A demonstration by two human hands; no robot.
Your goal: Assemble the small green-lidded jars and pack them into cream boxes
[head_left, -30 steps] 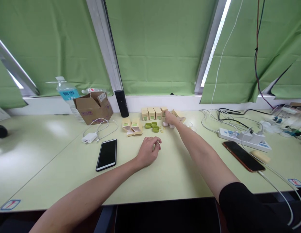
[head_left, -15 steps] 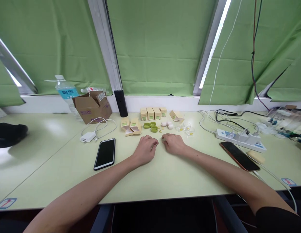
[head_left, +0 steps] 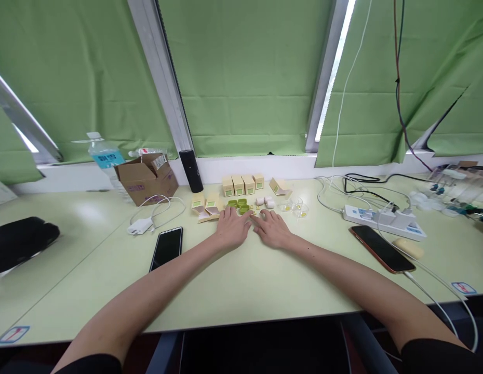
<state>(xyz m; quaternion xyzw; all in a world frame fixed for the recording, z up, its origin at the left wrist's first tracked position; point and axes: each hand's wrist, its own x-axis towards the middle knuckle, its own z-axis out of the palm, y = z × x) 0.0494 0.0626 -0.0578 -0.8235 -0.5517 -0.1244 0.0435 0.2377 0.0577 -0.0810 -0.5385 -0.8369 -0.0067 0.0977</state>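
1. Just in front of the row of small cream boxes, three green tubs sit close together on the pale table.
2. Nearer the wearer than the boxes, the left hand lies palm down, fingers loosely extended and gripping nothing visible; its fingertips are at the tubs, though I cannot tell whether they touch.
3. Slightly right of that, also in front of the boxes, the right hand is spread and relaxed, with no visible hold on anything, its fingertips near the left thumb.
4. Right of the boxes lies an opened carton; in front of it are whitish rolls and clear pieces.
5. Left of the boxes, toward the wearer, are two opened cartons.
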